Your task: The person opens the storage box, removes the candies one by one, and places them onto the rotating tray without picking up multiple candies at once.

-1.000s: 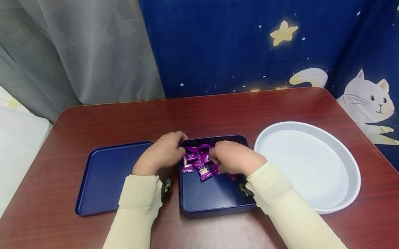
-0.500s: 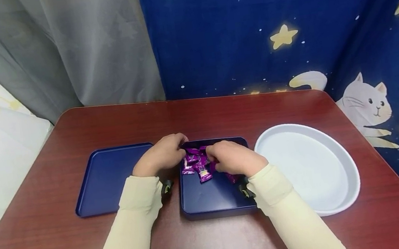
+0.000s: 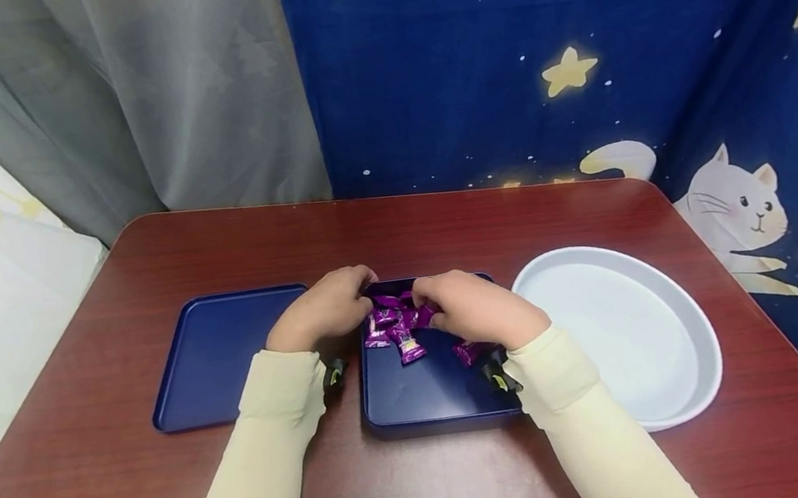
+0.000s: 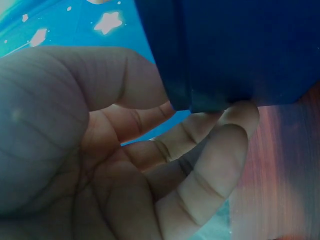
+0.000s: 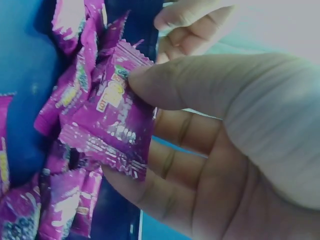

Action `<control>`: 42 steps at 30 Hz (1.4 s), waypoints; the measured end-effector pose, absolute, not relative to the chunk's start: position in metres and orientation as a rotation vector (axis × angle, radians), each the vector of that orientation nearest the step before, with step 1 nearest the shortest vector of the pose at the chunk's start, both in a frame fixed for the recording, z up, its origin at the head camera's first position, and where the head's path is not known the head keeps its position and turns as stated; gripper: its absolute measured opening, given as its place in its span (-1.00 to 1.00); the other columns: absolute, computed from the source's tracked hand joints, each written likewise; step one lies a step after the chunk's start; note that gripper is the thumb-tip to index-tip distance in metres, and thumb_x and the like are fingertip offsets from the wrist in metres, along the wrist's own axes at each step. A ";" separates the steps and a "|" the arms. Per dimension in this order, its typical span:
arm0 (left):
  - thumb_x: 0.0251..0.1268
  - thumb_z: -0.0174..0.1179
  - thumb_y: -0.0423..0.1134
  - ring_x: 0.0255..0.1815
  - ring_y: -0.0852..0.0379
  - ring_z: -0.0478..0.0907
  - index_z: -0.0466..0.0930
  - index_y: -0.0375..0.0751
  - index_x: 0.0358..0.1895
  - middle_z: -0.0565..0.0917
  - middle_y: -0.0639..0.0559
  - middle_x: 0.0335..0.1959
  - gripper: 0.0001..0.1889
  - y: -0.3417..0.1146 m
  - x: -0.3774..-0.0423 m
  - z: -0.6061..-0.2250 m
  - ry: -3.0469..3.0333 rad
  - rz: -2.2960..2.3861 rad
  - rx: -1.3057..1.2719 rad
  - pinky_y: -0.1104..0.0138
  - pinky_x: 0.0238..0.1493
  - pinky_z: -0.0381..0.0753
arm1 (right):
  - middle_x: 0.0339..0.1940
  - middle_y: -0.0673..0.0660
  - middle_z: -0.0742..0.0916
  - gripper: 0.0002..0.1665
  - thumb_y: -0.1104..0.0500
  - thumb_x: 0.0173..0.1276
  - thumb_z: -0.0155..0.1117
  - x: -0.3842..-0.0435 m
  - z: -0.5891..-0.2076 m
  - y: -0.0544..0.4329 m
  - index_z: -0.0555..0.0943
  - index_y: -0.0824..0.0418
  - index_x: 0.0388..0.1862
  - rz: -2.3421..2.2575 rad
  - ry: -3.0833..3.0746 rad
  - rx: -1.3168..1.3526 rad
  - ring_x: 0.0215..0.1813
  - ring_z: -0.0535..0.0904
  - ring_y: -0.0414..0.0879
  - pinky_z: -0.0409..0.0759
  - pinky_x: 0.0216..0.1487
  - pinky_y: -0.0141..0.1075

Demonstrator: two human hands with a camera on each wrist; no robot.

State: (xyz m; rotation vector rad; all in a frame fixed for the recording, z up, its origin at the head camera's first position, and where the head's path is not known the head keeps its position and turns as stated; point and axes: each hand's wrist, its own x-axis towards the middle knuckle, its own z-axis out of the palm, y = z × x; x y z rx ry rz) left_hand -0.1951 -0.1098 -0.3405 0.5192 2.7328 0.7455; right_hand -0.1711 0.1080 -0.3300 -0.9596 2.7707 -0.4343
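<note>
Several purple wrapped candies (image 3: pixel 405 341) lie heaped toward the back of a dark blue rectangular box (image 3: pixel 426 397) in the head view. My left hand (image 3: pixel 320 310) holds the box at its left side. In the left wrist view, the thumb lies against the box wall (image 4: pixel 220 50) and fingers curl beneath its edge. Over the heap, my right hand (image 3: pixel 478 306) pinches one purple candy (image 5: pixel 112 117) between thumb and fingers, as the right wrist view shows. Another candy (image 3: pixel 468 352) lies apart, partly under the right wrist.
A flat dark blue tray (image 3: pixel 225 364) lies on the left of the reddish-brown table (image 3: pixel 416 491). To the right stands a large white oval tray (image 3: pixel 623 337), partly behind the right forearm. Curtains (image 3: pixel 433 51) hang beyond the table's far edge.
My right hand first reaches leftward into the heap, then shifts slightly right, uncovering more candies. The left hand stays at the box's side.
</note>
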 end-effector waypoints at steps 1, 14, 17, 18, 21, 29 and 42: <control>0.37 0.08 -0.36 0.05 -0.07 0.51 0.50 -0.32 0.20 0.59 -0.18 0.08 -0.64 -0.110 -0.195 -0.340 2.733 0.745 0.517 0.01 0.22 0.46 | -0.34 -0.03 0.63 -0.80 0.29 0.33 0.34 -0.171 -0.329 0.108 0.58 0.15 -0.10 -0.438 2.773 -0.959 -0.31 0.52 -0.13 0.52 -0.17 -0.25; 0.37 0.10 -0.37 0.01 -0.07 0.51 0.50 -0.32 0.20 0.60 -0.18 0.05 -0.64 -0.108 -0.194 -0.338 2.715 0.729 0.540 0.02 0.18 0.49 | -0.18 0.03 0.70 -0.73 0.32 0.33 0.32 -0.167 -0.319 0.117 0.61 0.18 0.01 -0.476 2.785 -0.947 -0.22 0.56 -0.12 0.56 -0.07 -0.23; 0.38 0.09 -0.36 -0.01 -0.05 0.52 0.51 -0.31 0.17 0.61 -0.16 0.02 -0.67 -0.108 -0.194 -0.338 2.718 0.726 0.540 0.04 0.15 0.50 | -0.20 0.03 0.69 -0.73 0.32 0.33 0.32 -0.166 -0.316 0.120 0.61 0.17 0.00 -0.485 2.796 -0.951 -0.22 0.55 -0.11 0.55 -0.08 -0.21; 0.38 0.08 -0.37 -0.03 -0.05 0.52 0.52 -0.31 0.16 0.61 -0.15 0.00 -0.68 -0.108 -0.194 -0.338 2.720 0.726 0.544 0.05 0.14 0.51 | -0.21 0.03 0.69 -0.73 0.32 0.32 0.32 -0.166 -0.314 0.121 0.61 0.18 -0.01 -0.490 2.802 -0.953 -0.23 0.55 -0.10 0.55 -0.08 -0.20; 0.40 0.07 -0.37 -0.09 -0.03 0.52 0.54 -0.29 0.12 0.62 -0.12 -0.07 -0.72 -0.109 -0.195 -0.339 2.729 0.732 0.551 0.07 0.08 0.53 | -0.27 0.02 0.67 -0.73 0.33 0.32 0.31 -0.164 -0.309 0.125 0.60 0.20 -0.01 -0.520 2.811 -0.954 -0.26 0.54 -0.09 0.55 -0.11 -0.18; 0.43 0.04 -0.38 -0.13 -0.02 0.51 0.55 -0.28 0.08 0.61 -0.10 -0.14 -0.76 -0.110 -0.196 -0.342 2.726 0.782 0.564 0.10 0.01 0.54 | -0.31 0.02 0.66 -0.75 0.35 0.34 0.27 -0.162 -0.297 0.142 0.61 0.19 -0.01 -0.559 2.862 -0.910 -0.26 0.54 -0.08 0.56 -0.12 -0.18; 0.46 0.02 -0.36 -0.23 0.00 0.52 0.55 -0.24 0.05 0.60 -0.08 -0.22 -0.79 -0.112 -0.197 -0.345 2.711 0.847 0.524 0.18 -0.17 0.54 | -0.38 0.04 0.68 -0.75 0.43 0.32 0.19 -0.168 -0.295 0.187 0.59 0.25 -0.05 -0.675 2.886 -0.737 -0.42 0.57 -0.13 0.55 -0.26 -0.17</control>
